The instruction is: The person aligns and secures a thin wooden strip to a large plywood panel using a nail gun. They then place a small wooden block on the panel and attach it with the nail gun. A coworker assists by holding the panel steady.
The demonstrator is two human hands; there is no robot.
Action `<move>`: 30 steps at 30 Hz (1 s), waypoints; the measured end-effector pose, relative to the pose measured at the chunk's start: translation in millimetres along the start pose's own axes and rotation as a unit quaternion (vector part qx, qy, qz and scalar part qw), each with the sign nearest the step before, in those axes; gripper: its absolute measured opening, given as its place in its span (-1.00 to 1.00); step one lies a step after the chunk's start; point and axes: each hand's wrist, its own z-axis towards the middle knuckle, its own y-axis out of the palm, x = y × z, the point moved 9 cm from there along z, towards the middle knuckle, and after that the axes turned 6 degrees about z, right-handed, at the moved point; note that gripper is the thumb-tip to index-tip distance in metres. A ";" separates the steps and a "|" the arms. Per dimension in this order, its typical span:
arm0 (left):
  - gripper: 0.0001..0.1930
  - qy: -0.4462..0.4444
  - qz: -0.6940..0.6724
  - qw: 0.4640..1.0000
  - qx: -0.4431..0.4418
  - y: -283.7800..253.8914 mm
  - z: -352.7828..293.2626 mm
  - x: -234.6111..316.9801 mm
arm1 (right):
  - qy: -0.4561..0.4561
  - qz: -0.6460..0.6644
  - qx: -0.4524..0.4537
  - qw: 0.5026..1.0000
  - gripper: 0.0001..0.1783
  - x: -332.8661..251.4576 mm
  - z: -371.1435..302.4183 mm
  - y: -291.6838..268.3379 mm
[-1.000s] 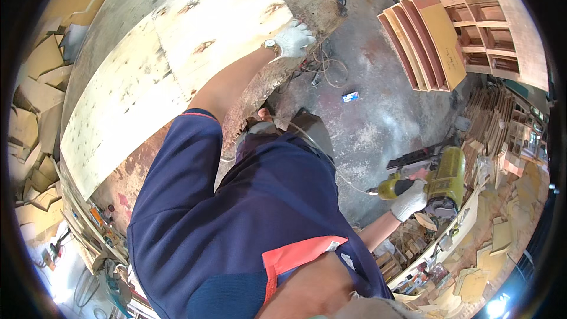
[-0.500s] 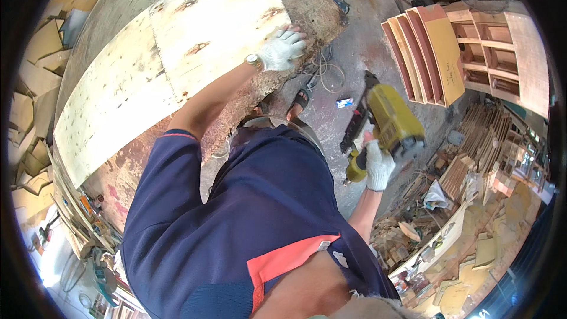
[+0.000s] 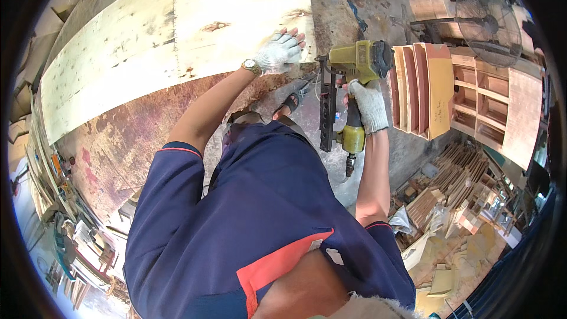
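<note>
A yellow-green nail gun with a black magazine is gripped in my right hand, which wears a white glove with bare fingertips. Its nose points left, close to the right corner of a pale plywood sheet. An air hose connects at the bottom of the handle. My left hand, gloved the same way, lies flat with fingers stretched on the sheet near its front edge. Under the plywood is a worn, stained table.
Wooden compartment frames and stacked panels stand to the right, with a black fan behind them. Wood strips and offcuts pile up at the lower right. More scrap pieces line the far left.
My right hand has raised the nail gun forward and turned it so its nose points left by the plywood. My left hand stays flat near the sheet's edge. The whole view has shifted slightly.
</note>
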 end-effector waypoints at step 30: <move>-0.17 -0.029 0.008 0.999 0.022 -1.4 -8.1 2.3 | 0.039 -0.132 -0.061 0.989 -0.69 24.1 31.3 21.4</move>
